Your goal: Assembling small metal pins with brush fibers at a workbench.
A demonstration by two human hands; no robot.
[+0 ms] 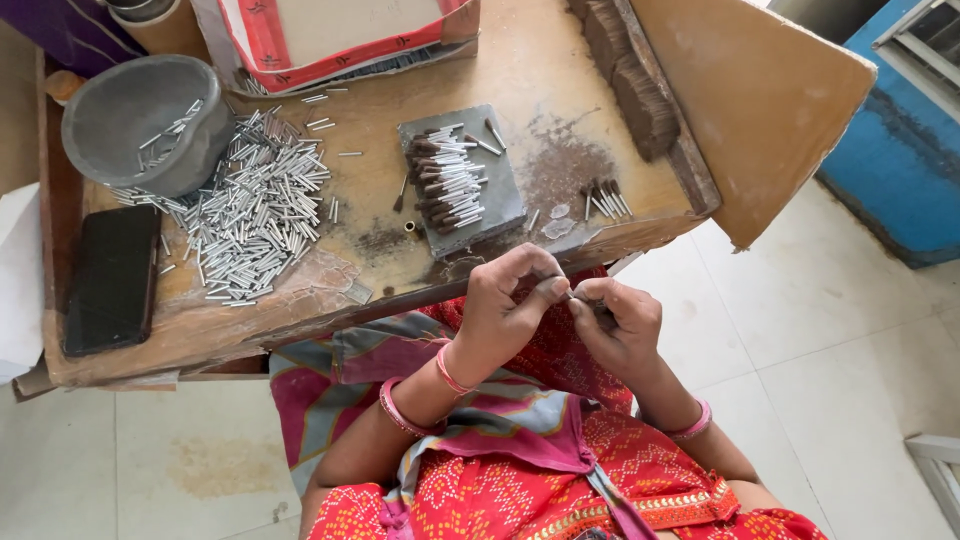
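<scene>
we are holding a small metal tube (566, 293) between both hands just off the near edge of the counter (380, 250), above our lap. our left hand (505, 310) is closing its fingers (545, 285) around one end, thumb and forefinger pinching it. our right hand (620, 320) is curling its fingers (590, 295) around the other end, and something dark seems to sit in that grip, though it is too small to tell what.

to do this well, in our judgement, we are keeping both pinches close to the joint so the small piece is not wobbling, and we are keeping our hands close to the counter edge so that a dropped part is not falling far.

on the counter, the pile of loose silver tubes (255, 205) is lying near the grey bowl (140, 120), well apart from our hands. the finished dark-tipped pieces (445, 180) are stacking on a grey block (500, 195) straight ahead of us. a few more pieces (605, 200) are lying to the right of it. a black phone (112, 278) is resting at the far left, clear of the work.
</scene>
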